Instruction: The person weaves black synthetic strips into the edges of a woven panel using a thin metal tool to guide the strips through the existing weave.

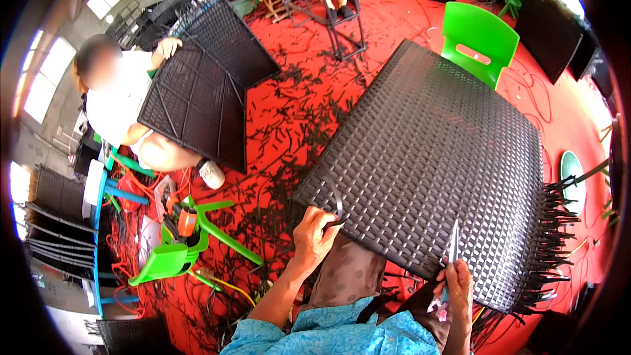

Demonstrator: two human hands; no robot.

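Observation:
Across my lap lies a large woven black panel [434, 151] of glossy flat strips. Loose strip ends [555, 240] stick out in a fringe along its right edge. At the panel's near left corner my left hand [314, 238] is closed, pinching a thin black strip [338, 197] that curls up over the weave. My right hand [458, 284] is wrapped round a pointed silver-bladed tool [453, 244], its tip pointing away from me over the near edge. Fingers cover most of the handle, so I cannot tell whether it is scissors or a knife.
Black offcuts litter the red floor [289, 112]. A green chair [476, 39] stands beyond the panel. At left, a person [121, 102] holds a black woven frame [197, 102]; nearer lie a green stool [164, 263] and an orange power tool [187, 221]. Another person sits by a metal frame [335, 20].

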